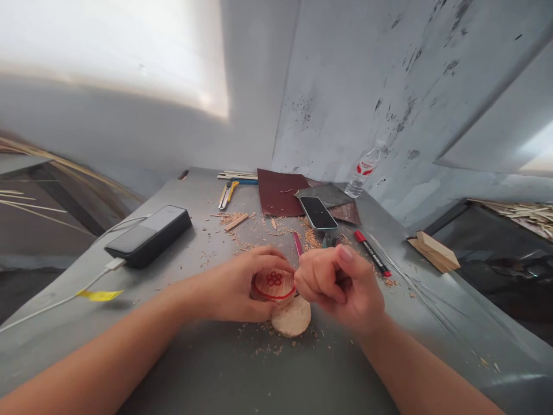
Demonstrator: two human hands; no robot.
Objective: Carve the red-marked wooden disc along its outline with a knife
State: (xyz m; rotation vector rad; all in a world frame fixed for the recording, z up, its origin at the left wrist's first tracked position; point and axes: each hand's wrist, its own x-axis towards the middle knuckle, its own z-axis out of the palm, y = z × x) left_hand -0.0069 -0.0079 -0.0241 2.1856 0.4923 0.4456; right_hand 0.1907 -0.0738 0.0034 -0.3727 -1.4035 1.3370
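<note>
Between the thumb and fingers of my left hand [242,285] is a round wooden disc [275,285], with a red flower and a red ring drawn on its face. A second, plain wooden disc [292,318] lies just below it on the table, close to both hands. My right hand [341,282] is curled closed at the right edge of the drawn disc. Its fingers hide whatever may be inside. Behind that hand a pink stick-like piece [298,244] shows; whether the hand touches it is unclear.
Wood shavings [313,237] litter the grey table [207,369]. Beyond are a yellow utility knife [228,193], sandpaper [279,193], a phone [318,213] and a water bottle [365,173]. A power bank [149,236] with cables sits left; a red marker [372,253] and thin wires [415,282] lie right.
</note>
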